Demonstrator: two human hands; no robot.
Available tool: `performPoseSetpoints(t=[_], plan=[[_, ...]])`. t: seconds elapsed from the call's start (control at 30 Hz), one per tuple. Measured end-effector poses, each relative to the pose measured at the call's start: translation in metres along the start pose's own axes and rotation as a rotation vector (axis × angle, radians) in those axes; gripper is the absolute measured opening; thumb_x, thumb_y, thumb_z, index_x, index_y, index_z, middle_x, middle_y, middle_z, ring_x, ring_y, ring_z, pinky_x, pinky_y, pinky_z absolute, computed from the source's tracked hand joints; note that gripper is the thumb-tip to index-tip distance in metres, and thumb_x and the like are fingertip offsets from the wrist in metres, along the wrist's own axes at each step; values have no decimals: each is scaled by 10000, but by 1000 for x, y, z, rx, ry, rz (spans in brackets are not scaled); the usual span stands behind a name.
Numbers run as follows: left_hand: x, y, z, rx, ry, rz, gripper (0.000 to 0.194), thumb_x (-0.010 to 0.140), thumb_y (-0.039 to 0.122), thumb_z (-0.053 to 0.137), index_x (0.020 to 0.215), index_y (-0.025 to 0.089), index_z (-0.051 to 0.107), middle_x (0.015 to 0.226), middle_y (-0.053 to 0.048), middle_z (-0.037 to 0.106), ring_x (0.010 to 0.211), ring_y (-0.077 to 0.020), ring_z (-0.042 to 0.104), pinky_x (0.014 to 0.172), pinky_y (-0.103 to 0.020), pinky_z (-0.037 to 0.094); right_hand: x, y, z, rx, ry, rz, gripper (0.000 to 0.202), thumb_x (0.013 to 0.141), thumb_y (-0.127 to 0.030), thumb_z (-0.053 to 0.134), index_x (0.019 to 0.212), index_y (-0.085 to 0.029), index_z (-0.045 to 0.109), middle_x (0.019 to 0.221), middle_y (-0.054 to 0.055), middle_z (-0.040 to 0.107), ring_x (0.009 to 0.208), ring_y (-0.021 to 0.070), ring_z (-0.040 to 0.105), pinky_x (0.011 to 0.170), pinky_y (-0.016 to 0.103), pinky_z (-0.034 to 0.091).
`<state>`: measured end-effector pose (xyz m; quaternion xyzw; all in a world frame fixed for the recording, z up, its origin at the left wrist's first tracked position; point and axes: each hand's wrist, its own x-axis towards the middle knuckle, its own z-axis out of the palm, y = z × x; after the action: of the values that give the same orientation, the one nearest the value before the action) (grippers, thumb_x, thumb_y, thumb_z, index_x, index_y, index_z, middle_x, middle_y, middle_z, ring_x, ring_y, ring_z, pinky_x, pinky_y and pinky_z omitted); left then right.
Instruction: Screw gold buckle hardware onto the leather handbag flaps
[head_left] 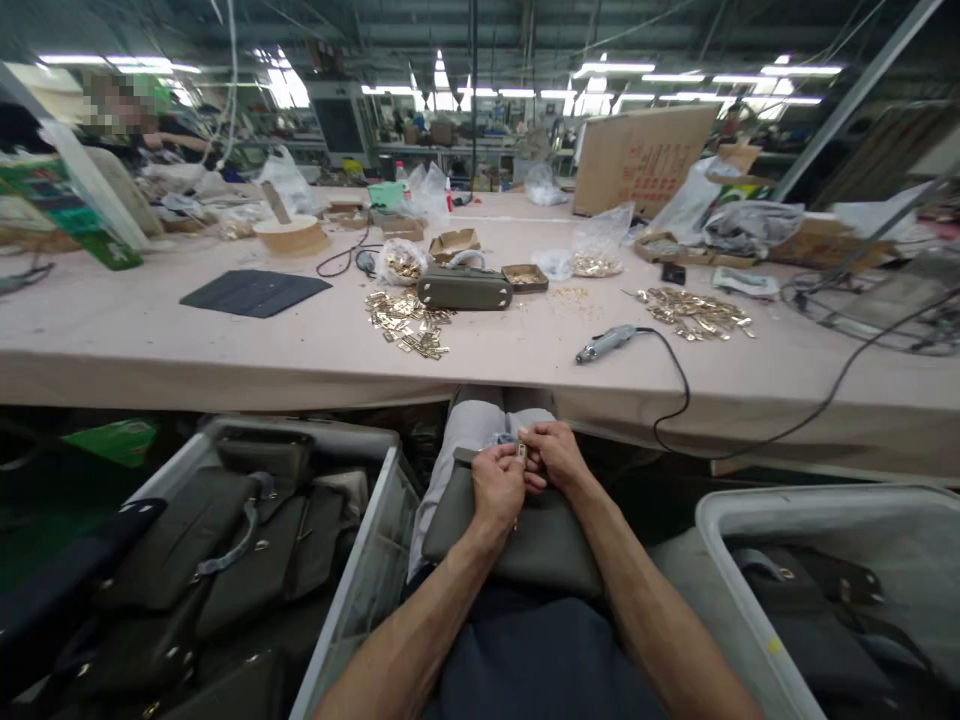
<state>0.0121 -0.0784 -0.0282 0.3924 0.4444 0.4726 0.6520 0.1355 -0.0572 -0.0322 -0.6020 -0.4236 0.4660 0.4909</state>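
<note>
Two bare hands meet over the lap: the left hand (498, 484) and the right hand (555, 456) have their fingers drawn nearly closed, pinching a small metal piece (522, 451) between them. Which one bears more of it, I cannot tell. Beneath them a dark olive bag (559, 555) lies across the thighs, just in front of the surface (510, 345).

The step in hand looks like handling or lining up this fitting at the bag; whether it touches the bag is hidden by the fingers. The next move seems to call for a steady pinch and careful turning, with the bag kept from sliding.

On the surface, a corded power tool (609, 342) lies apart from the hands, between a left pile of gold fittings (409, 325) and a right pile (697, 312). Bins with more bags stand at either side.
</note>
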Motion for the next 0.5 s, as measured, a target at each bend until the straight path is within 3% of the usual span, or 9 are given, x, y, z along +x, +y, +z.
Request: performPoseSetpoints(t=[0.07,0.27,0.5], plan=[[-1,1,-1,-15,-7,-4,385,779,398,739,973,98,596,696,-74,712,467,-204,688,408,-265,568,-4,-1,-1,15,9,-18,509,752,-640,708,635,-158,590,459,-31,457,400,99,389,391,210,298],[1,7,-3,-37,-35,-22,294,820,340,690,968,118,568,670,-74,719,465,-208,690,413,-260,568,-9,-11,0,-122,13,-146,466,764,-578,768,746,-117,706,614,36,629,487,128,520,446,216,396],[18,12,-5,-122,-102,-111,290,844,258,618,1073,85,575,787,-104,732,533,-201,719,494,-270,608,12,-8,2,-48,66,51,500,697,-608,825,726,-126,695,535,14,563,417,114,454,379,213,324]])
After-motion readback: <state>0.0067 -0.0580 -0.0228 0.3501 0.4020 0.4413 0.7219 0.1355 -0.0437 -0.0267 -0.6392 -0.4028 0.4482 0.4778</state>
